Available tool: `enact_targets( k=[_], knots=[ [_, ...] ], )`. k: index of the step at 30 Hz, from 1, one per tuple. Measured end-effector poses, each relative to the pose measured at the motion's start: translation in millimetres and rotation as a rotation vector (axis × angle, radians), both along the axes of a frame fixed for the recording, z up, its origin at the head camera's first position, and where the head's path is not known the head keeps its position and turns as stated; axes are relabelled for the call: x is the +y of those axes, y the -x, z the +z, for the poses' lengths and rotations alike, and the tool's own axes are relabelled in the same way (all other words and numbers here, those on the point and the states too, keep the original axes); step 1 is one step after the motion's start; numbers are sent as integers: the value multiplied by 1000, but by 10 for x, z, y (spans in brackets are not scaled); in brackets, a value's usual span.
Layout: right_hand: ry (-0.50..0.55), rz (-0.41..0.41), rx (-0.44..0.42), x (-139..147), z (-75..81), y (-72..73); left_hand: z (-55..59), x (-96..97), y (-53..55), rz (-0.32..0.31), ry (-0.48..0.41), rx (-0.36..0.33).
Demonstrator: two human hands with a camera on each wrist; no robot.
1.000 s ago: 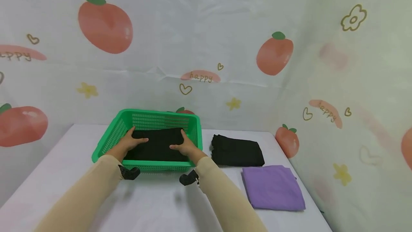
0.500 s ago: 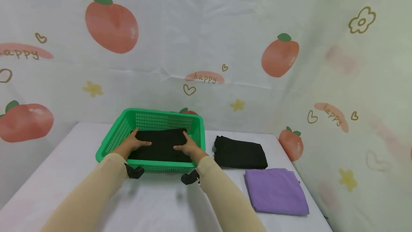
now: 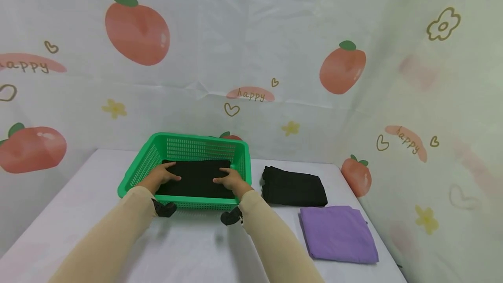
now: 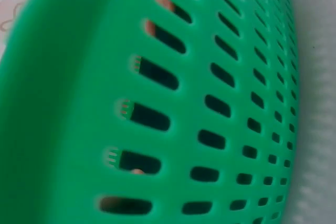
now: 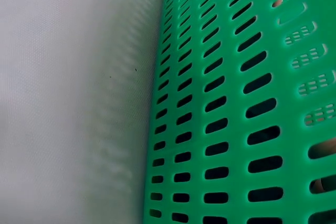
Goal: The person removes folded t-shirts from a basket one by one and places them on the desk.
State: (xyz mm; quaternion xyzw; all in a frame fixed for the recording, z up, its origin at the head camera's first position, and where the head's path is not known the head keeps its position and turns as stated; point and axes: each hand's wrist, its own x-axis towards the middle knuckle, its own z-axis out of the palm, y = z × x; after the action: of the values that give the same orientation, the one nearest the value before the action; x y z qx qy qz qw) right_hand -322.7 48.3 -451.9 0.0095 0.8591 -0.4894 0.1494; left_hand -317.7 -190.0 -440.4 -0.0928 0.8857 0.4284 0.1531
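A folded black cloth (image 3: 200, 180) lies flat inside the green plastic basket (image 3: 135, 169) in the head view. My left hand (image 3: 159, 176) rests on the cloth's left end, thumb and fingers spread apart. On the right end lies my right hand (image 3: 232, 180), its fingers also extended over the cloth. Both forearms reach over the basket's front rim. In the left wrist view the slotted basket wall (image 4: 79, 103) hides nearly all of the hand. The right wrist view likewise shows mainly the basket wall (image 5: 226, 108), with bits of skin and dark cloth behind the slots.
Right of the basket, a second folded black cloth (image 3: 294, 187) lies on the white table (image 3: 188, 248). A folded purple cloth (image 3: 338, 234) sits nearer the front, by the table's right edge. A fruit-printed curtain (image 3: 283, 34) hangs behind.
My fingers have shifted from the far corners of the black cloth inward onto its top. The cloth's far edge sits slightly lower. The head view has turned a little left.
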Motion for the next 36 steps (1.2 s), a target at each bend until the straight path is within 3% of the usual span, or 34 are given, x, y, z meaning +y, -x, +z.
enact_targets(
  k=[11,19,27,36],
  knots=[
    [94,-38,-9,-1,30,-12,58,-66,-34,-24,23,-25],
    [194,-76,-21,15,59,-11,29,-125,-13,23,-62,-19],
    [360,-127,-73,40,105,-15,83,-244,-33,9,-112,-7],
    [500,-132,-85,78,177,12,193,-206,-69,60,-152,81]
  ],
)
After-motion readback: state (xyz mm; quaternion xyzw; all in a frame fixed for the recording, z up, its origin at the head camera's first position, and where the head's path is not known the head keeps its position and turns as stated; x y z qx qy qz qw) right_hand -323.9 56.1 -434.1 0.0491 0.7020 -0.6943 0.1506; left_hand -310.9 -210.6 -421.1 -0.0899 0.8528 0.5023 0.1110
